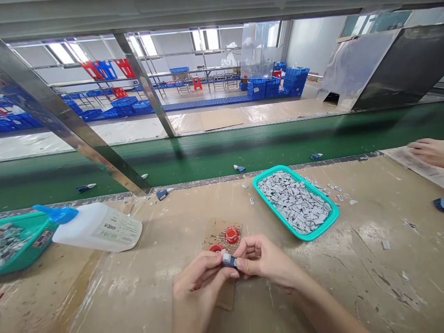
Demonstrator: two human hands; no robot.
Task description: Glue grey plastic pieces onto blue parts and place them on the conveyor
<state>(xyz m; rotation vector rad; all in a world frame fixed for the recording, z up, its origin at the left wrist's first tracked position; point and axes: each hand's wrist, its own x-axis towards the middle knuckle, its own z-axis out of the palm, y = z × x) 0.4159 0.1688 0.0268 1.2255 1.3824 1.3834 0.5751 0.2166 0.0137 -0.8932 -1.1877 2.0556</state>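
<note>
Between my two hands is a small dark blue and grey plastic part (229, 260); its exact kind I cannot make out. My left hand (204, 276) is closed on it from the left, thumb and fingers pinching. From the right, my right hand (258, 259) pinches the same part with thumb and forefinger. Just beyond my fingers, a red cap (231, 235) sits on a stained piece of cardboard (218, 227). A second red cap (215, 248) is partly hidden behind my left hand. To the right, a turquoise basket (328, 226) holds many small grey pieces (294, 201).
A white bottle with a blue nozzle (100, 227) lies at left beside another turquoise basket (31, 249). Several blue and white parts (239, 169) lie on or near the green conveyor belt (208, 152). A metal post (104, 157) slants at left. Another person's hand (428, 150) is at right.
</note>
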